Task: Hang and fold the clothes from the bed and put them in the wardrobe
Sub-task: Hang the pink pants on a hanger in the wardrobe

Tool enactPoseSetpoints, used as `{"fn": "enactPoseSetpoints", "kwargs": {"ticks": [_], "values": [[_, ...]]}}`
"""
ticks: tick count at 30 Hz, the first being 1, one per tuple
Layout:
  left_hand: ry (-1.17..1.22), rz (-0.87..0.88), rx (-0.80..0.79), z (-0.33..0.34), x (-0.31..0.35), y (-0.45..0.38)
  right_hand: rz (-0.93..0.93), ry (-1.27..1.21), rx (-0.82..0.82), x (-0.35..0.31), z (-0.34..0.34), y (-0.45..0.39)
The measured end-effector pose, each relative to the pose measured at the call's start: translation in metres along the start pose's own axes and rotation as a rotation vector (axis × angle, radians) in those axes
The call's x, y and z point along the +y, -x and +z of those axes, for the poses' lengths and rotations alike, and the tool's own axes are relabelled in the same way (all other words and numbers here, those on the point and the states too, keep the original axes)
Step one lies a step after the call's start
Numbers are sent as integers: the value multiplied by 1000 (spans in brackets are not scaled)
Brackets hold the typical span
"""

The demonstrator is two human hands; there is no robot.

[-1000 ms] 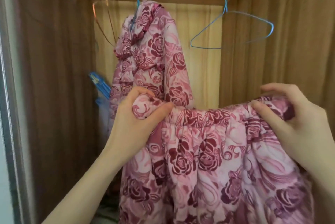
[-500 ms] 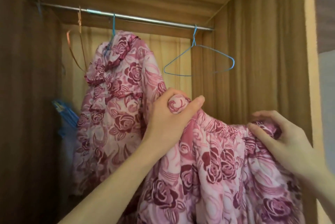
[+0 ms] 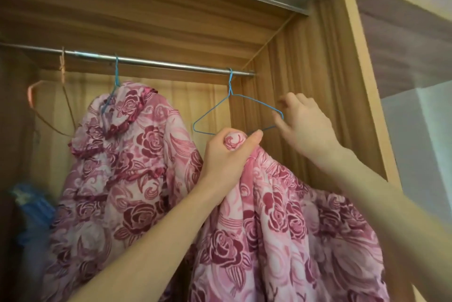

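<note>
The brown wood-grain wardrobe (image 3: pixel 305 62) fills most of the frame, with its pale side panel running down the right. Across the upper half a shiny metal rail (image 3: pixel 171 63) spans from the left edge to the inner right wall.

Lower right, the pink quilted garment printed with dark red roses (image 3: pixel 281 228) hangs in heavy folds from my left hand (image 3: pixel 227 157), which sits just right of centre with its fingers and thumb curled tight round a bunched knob of the cloth. The garment drapes under my right forearm and off the bottom edge.

Left of centre, a second pink rose-print quilted garment (image 3: pixel 127 155) hangs from the rail on a thin blue wire hanger (image 3: pixel 115 86) whose hook shows above its collar.

My right hand (image 3: pixel 305 128) is raised at centre right with its fingers loosely spread, fingertips at the right corner of an empty blue wire hanger (image 3: pixel 234 115) that hangs from the rail's right end. Whether I am actually pinching the wire I cannot tell; the hand is blurred.

At the upper left an orange-pink wire hanger (image 3: pixel 49 106) hangs bare. At the lower left edge there is a blurred blue object (image 3: pixel 34 211).
</note>
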State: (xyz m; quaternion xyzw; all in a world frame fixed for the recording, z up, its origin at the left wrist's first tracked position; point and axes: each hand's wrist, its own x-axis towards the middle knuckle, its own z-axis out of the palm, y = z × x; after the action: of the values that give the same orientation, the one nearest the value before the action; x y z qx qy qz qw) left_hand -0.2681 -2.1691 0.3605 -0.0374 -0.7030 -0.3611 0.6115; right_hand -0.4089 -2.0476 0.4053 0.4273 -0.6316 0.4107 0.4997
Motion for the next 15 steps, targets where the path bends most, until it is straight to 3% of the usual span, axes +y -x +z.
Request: {"fn": "enactPoseSetpoints", "kwargs": {"ticks": [7,15], "values": [[-33,-115,-15,8,-21,-23,213,174,-453,10,65,-91],[-109,-44,-7,-23,-38,-25,362,-88,-342,15,106,-119]]}}
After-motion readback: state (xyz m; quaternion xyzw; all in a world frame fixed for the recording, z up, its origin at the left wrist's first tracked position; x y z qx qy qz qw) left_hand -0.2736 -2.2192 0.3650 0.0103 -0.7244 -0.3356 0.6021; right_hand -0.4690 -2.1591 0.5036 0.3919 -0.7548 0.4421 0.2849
